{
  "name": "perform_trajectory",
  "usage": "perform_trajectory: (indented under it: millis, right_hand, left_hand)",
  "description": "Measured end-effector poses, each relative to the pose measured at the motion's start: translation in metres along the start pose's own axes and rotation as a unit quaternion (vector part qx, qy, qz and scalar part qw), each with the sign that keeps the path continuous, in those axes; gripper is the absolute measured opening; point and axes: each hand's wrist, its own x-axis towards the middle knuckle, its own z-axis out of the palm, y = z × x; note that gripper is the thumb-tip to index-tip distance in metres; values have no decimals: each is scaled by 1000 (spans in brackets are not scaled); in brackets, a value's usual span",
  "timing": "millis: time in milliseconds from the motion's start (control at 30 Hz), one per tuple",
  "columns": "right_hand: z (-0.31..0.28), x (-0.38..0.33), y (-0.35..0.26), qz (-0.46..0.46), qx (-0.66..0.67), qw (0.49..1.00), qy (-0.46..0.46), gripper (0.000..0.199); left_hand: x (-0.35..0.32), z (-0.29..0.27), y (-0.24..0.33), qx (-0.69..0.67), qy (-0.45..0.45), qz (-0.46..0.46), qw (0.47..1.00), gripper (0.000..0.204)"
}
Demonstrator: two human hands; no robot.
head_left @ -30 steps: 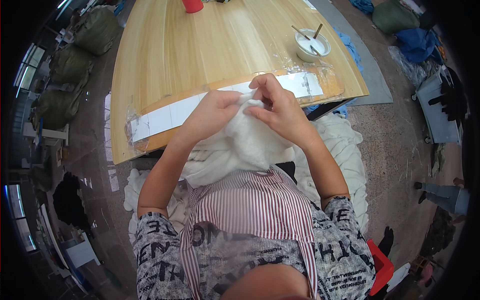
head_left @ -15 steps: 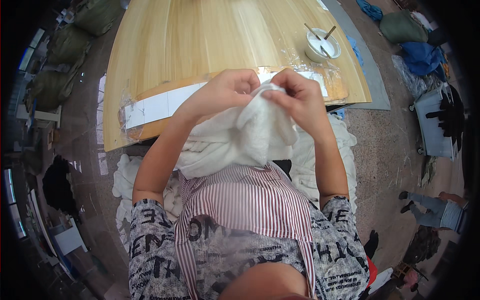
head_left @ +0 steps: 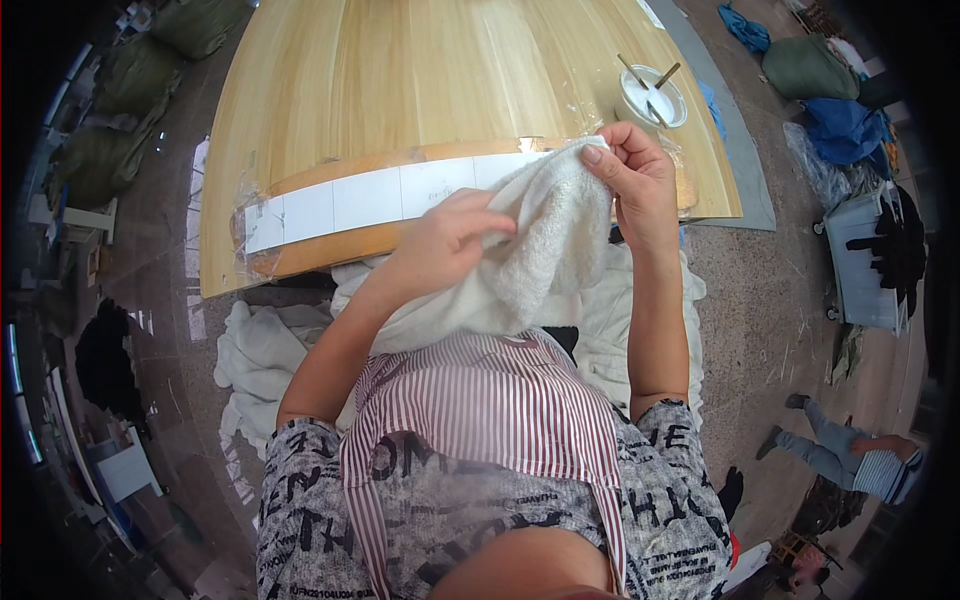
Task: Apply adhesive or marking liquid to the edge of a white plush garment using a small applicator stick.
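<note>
At far left, three bulging olive-green fabric sacks (head_left: 135, 75) lie in a row on the floor. The left forearm slants up and rightward; the left hand (head_left: 450, 240) is turned palm-down, its fingers partly curled and the index finger stretched right against one fleecy white cloth (head_left: 550, 235). Whether these fingers pinch it, I cannot tell. The cloth hangs between the hands, in front of the near edge of the pale wood-grain bench (head_left: 400, 80), and drapes toward the lap. Behind it, one long strip of white paper (head_left: 365, 195) lies on one orange-brown board (head_left: 340, 243). The right forearm rises almost straight; the right hand (head_left: 632, 170) grips the cloth's upper corner between thumb and bent fingers. Past it stands one round white tub (head_left: 628, 108) with three slim sticks (head_left: 668, 76) in it. At far right, one other person (head_left: 850, 450) shows.
</note>
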Motion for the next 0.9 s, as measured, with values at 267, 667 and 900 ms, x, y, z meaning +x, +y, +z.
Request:
perform_trajectory:
  millis: [267, 667, 900]
  right_hand:
    - [11, -6, 2, -19, 30, 998, -47, 10]
    - [-20, -14, 14, -20, 60, 998, -13, 13]
    - [-36, -28, 26, -56, 82, 995, -10, 14]
  left_hand:
    - [9, 40, 6, 53, 149, -56, 986, 29]
    - [1, -7, 10, -346, 38, -190, 918, 19]
    - [-2, 11, 10, -389, 123, -111, 906, 14]
